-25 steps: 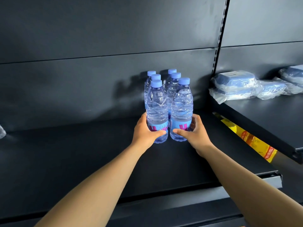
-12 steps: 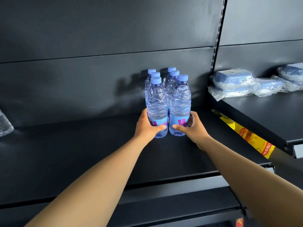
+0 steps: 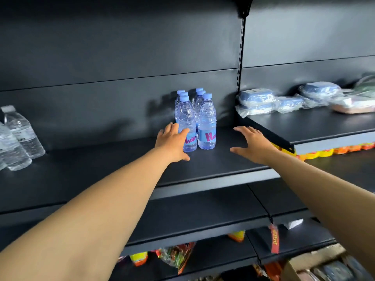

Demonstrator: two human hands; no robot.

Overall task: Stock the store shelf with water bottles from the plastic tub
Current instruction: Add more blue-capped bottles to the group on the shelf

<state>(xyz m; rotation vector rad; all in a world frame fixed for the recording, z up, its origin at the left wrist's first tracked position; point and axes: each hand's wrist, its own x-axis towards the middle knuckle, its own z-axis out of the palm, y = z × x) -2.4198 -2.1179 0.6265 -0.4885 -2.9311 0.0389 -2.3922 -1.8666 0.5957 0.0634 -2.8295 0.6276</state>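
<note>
Several clear water bottles (image 3: 206,126) with blue caps and blue-pink labels stand upright in two rows on the dark store shelf (image 3: 105,171), near its back panel. My left hand (image 3: 172,141) is open, fingers spread, with its fingertips just touching or beside the front left bottle. My right hand (image 3: 252,145) hovers open above the shelf, to the right of the bottles and apart from them. Neither hand holds anything. The plastic tub is not in view.
Other clear bottles with pale caps (image 3: 15,136) stand at the shelf's left end. A higher shelf to the right (image 3: 304,128) carries blue packs wrapped in plastic (image 3: 256,101). Snack packets (image 3: 174,256) hang below the lower shelves.
Both hands have let go of the front two bottles and drawn back, opening. The right hand moved off to the right. The view has pulled back and shows more shelves.
</note>
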